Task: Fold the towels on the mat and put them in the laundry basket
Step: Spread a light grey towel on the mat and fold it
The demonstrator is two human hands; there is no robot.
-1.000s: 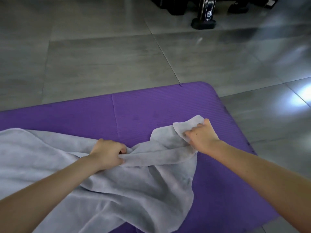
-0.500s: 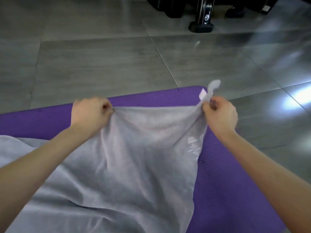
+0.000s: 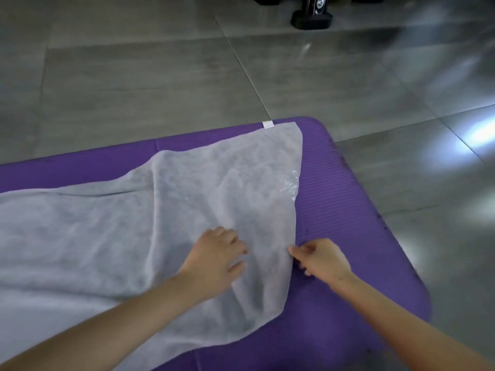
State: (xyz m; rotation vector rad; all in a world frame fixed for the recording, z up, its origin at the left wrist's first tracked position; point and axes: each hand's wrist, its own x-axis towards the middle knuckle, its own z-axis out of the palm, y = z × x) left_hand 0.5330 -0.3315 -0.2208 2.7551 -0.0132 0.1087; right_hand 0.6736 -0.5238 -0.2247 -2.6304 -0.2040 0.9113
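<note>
Grey towel point(image 3: 214, 188) spread on purple mat point(image 3: 348, 210); mat lies on tiled floor point(image 3: 160, 76). Left hand point(image 3: 214, 261) rests flat on towel near its right edge, fingers loose, gripping nothing. Right hand point(image 3: 321, 259) just beside it over mat, thumb and forefinger pinching towel's right edge. White tag point(image 3: 268, 124) at towel's far corner. Pale print point(image 3: 290, 184) along right edge, unreadable. Towel's left part cut off by frame; black stand foot point(image 3: 312, 18) cut off at top.
</note>
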